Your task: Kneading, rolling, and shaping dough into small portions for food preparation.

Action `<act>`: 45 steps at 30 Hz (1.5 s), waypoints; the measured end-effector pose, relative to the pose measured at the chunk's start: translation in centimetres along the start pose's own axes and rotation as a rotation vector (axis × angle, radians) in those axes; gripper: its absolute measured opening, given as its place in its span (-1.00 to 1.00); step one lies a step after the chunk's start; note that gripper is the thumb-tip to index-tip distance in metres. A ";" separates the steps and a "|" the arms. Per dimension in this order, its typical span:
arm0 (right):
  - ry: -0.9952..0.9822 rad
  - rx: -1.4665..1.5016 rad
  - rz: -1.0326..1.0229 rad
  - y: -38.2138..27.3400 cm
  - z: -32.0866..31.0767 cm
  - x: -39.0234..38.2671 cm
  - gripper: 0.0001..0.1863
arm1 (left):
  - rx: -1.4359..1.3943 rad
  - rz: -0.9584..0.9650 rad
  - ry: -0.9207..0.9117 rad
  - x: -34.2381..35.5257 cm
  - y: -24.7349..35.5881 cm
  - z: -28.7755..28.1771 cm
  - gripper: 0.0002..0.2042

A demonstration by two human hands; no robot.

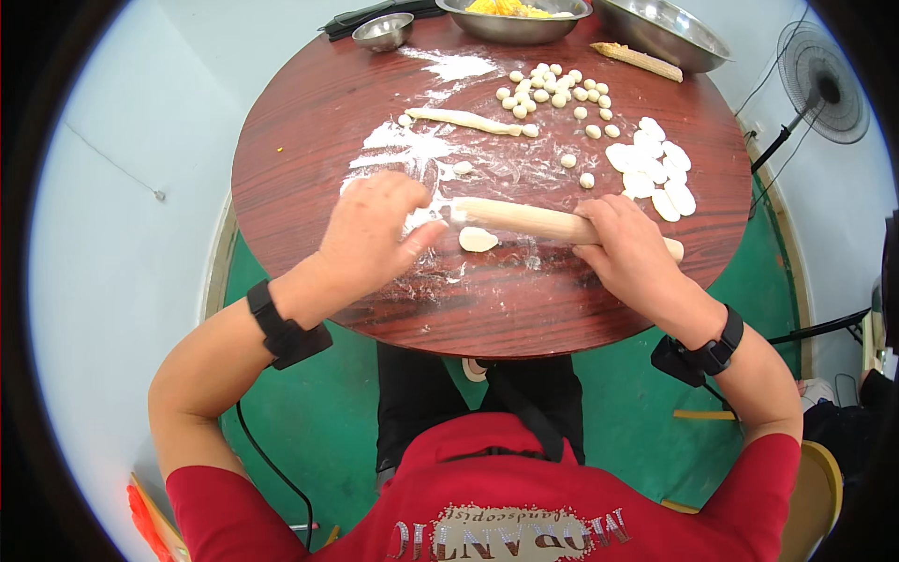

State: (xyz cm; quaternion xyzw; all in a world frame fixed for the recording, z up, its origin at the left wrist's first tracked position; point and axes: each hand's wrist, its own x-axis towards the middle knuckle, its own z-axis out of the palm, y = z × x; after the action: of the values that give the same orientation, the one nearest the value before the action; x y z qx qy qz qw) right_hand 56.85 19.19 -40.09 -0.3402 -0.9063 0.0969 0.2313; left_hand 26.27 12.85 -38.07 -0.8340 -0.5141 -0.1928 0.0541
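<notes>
My right hand [629,242] is closed round the right part of a wooden rolling pin [524,220], which lies across the floured table. My left hand [379,225] hovers near the pin's left end, thumb and fingers apart, with nothing seen in it. Just below the pin is a small flattened piece of dough [478,240]. A few loose dough balls [587,180] sit beyond the pin. Farther back lie a long dough rope [464,119] and a cluster of several dough balls [552,89]. Rolled white wrappers [651,169] overlap in a pile at the right.
The round wooden table [300,150] has patches of white flour [403,145]. Along its far edge stand a small metal bowl [383,33], a large bowl of yellow filling [513,26], another metal bowl [667,33] and a corn-cob-like stick [637,61]. A fan [822,86] stands at right.
</notes>
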 end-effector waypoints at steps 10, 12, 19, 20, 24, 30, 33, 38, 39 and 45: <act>-0.195 -0.045 0.079 -4.3 2.5 1.2 -0.69 | 0.000 0.177 -0.067 1.9 2.0 1.3 -0.47; -0.225 -0.105 0.090 -4.4 2.7 1.3 -0.64 | 0.050 0.170 -0.176 1.5 1.9 2.3 -0.42; -0.103 -0.358 0.004 -1.6 3.9 2.6 -0.31 | 0.178 0.172 -0.214 3.8 0.0 4.0 -0.11; -0.099 -0.357 0.005 -1.4 3.8 3.0 -0.31 | 0.181 0.174 -0.215 3.9 -0.4 4.2 -0.11; -0.186 -0.338 0.001 -1.7 3.5 2.6 -0.22 | 0.156 0.195 -0.221 3.4 0.1 3.7 -0.04; -0.231 -0.282 -0.083 -3.9 3.0 -0.5 -0.12 | 0.080 0.201 -0.342 -0.3 2.5 2.2 0.03; -0.191 -0.307 -0.075 -3.1 3.4 0.6 -0.11 | 0.097 0.178 -0.282 1.4 1.6 2.7 0.04; -0.220 -0.415 -0.001 -0.5 3.7 4.8 -0.07 | 0.169 0.167 -0.228 5.1 -1.6 5.0 0.04; -0.218 -0.417 -0.003 -0.6 3.7 4.8 -0.07 | 0.190 0.158 -0.246 5.2 -2.0 5.2 0.04; -0.250 -0.299 -0.049 -2.3 3.2 2.0 -0.04 | 0.126 0.189 -0.306 2.5 0.7 2.9 0.09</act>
State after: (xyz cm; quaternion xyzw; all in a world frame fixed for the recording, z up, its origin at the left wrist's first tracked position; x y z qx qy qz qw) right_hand 52.69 18.70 -41.41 -0.3337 -0.9403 -0.0032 0.0660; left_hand 28.63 15.46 -39.78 -0.8931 -0.4469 -0.0253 0.0452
